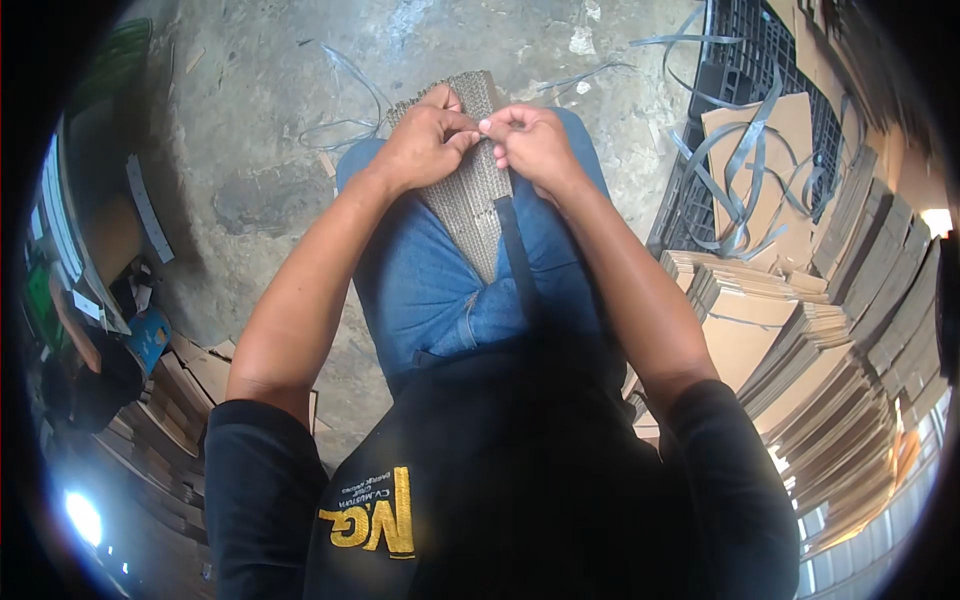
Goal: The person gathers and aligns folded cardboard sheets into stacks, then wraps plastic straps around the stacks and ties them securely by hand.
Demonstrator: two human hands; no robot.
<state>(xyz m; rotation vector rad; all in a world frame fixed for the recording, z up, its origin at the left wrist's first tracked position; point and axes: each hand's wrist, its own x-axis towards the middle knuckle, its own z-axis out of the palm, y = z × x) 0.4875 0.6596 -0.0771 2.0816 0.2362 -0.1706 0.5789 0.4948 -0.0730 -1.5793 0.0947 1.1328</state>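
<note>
A stack of corrugated cardboard pieces (478,215), its fluted edges facing up, stands between the knees in blue jeans. Over its upper part, my left hand (430,140) is closed, thumb and fingers pinched together. Close against it, my right hand (535,148) also pinches, its fingertips meeting those of the left. What they hold between them is too small to make out. A dark flat strap (516,255) runs from the right side of the stack down over the lap.
Grey plastic straps (745,165) lie tangled on a cardboard sheet and black pallet (735,75) at right. Stacked flat cardboard (790,350) fills the lower right. More loose strap (350,75) lies on the concrete floor (260,160). Another person's arm (75,325) shows at far left.
</note>
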